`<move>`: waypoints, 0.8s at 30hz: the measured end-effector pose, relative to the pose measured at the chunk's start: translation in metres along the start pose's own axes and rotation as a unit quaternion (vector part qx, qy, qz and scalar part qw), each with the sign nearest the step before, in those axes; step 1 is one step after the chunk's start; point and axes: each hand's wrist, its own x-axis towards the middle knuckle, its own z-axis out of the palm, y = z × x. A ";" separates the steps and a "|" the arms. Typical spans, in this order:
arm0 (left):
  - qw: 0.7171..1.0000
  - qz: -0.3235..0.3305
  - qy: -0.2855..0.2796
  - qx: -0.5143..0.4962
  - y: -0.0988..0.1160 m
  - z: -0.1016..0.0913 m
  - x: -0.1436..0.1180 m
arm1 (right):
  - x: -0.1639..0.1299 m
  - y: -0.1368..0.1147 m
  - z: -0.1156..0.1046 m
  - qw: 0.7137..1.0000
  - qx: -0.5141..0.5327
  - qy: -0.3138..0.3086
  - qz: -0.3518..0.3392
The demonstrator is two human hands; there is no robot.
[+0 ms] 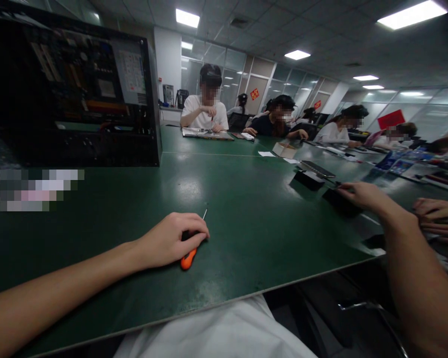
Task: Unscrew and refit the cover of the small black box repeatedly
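Ceiling lights (pixel 297 55) shine over a large room with glass partitions, and in the head view a green surface (pixel 246 214) stretches away from the wearer, its near edge running slantwise above a white-clothed lap (pixel 220 330). On it, close to the middle of the near edge, is an orange-handled screwdriver (pixel 188 259); its long axis runs from near edge toward far edge, leaning a little right, with the handle's butt toward the wearer and the thin metal shank pointing away. The left hand (pixel 173 238) has its fingers curled together around the screwdriver, thumb against the handle, so that only butt and shank show. Toward the right end of the surface, the right hand (pixel 362 195) reaches to a black object (pixel 339 201), fingers bent over it; whether they grip it or only touch it, I cannot tell. Just beyond stands a black block (pixel 308 180). An open computer case (pixel 155 109) stands at the surface's left end, and a co-worker (pixel 205 114) in white sits at the far edge.
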 end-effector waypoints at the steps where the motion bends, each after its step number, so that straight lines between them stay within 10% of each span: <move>1: 1.000 0.000 0.001 -0.002 0.000 0.000 0.000 | 0.006 -0.003 -0.005 1.000 0.002 -0.003 -0.007; 24: 0.998 0.012 -0.056 0.029 -0.001 -0.012 -0.006 | -0.003 -0.048 -0.018 0.998 0.055 -0.015 -0.028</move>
